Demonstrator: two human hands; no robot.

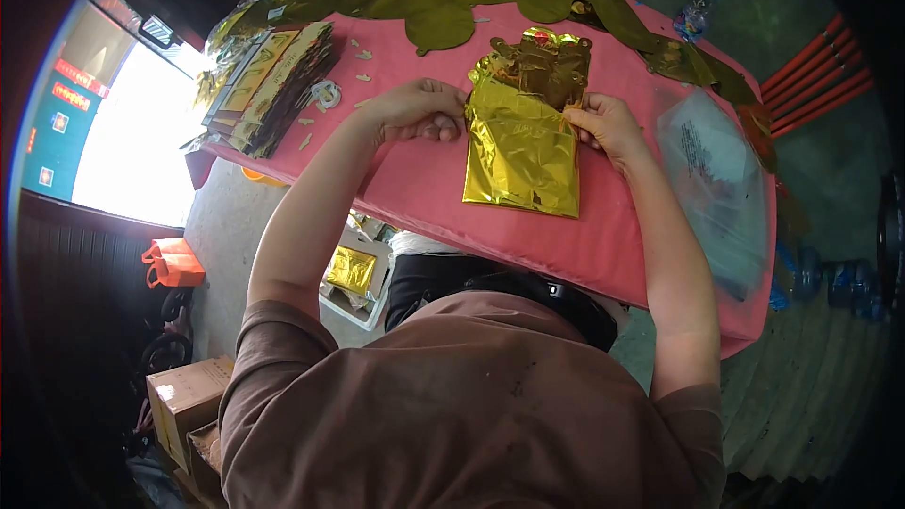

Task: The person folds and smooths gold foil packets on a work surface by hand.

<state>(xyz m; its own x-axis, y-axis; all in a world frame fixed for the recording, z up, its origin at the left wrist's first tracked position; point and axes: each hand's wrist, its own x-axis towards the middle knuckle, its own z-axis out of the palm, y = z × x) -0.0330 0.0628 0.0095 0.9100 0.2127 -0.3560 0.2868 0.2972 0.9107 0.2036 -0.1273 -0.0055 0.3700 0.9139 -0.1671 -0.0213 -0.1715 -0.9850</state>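
Observation:
In front of me on the pink-covered table [405, 174] lies a shiny gold foil piece [520, 165], flat and folded, which looks like an uninflated foil balloon. Its upper part is a darker, crumpled layer with a small red mark near the top. My left hand [421, 113] is closed, its fingertips at the foil's left edge. On the other side, my right hand [608, 127] pinches the right edge between thumb and fingers.
Flat olive-gold foil shapes [438, 24] run along the table's far edge. Packed card-backed packets [273, 85] stand at left, near a white string coil [325, 94]. Clear plastic bags [712, 179] lie at right, a bottle [696, 14] behind. Below is a bin [363, 311] with a gold packet.

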